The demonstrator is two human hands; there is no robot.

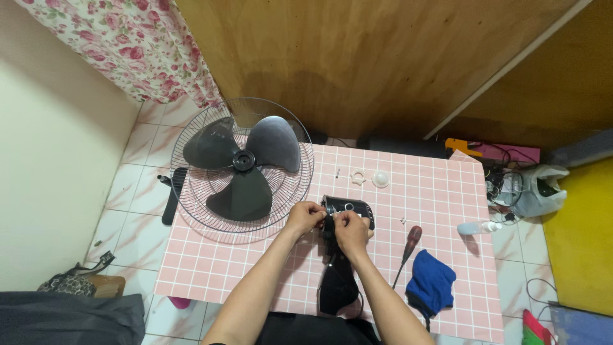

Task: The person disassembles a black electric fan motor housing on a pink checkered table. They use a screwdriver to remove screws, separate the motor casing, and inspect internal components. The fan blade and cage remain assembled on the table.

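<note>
Hands meet at the middle of the counter (211, 268), a low one under a pink checked cover. Our left hand (305, 216) and right hand (350, 231) both work the black fan motor housing (348, 209), which lies on the near-centre of the counter with its dark stand part (337, 287) running back toward us. Fingers of both hands are pressed together, pinching something small at the housing's near-left edge; too small to say what. Left steadies, right looks to do the fine work, we judge.

Just right of our right forearm lies a screwdriver (407, 248) with a dark red handle, within easy reach. Beside it sits a crumpled blue cloth (431, 284), near the front right edge.

Further out, small loose parts are laid apart from the housing so they don't get lost: a white ring nut (358, 177), a white round cap (380, 178), a small screw (338, 172), and another tiny white bit (404, 221). A small clear bottle (476, 227) lies on its side at the right edge; contents can't be told.

Left of the housing, the wire fan guard (191, 211) lies flat, half off the counter, holding the black three-blade propeller (243, 163) like a tray.

Off the right side, a white plastic bag (535, 188) on the floor holds dark cables, it seems.
</note>
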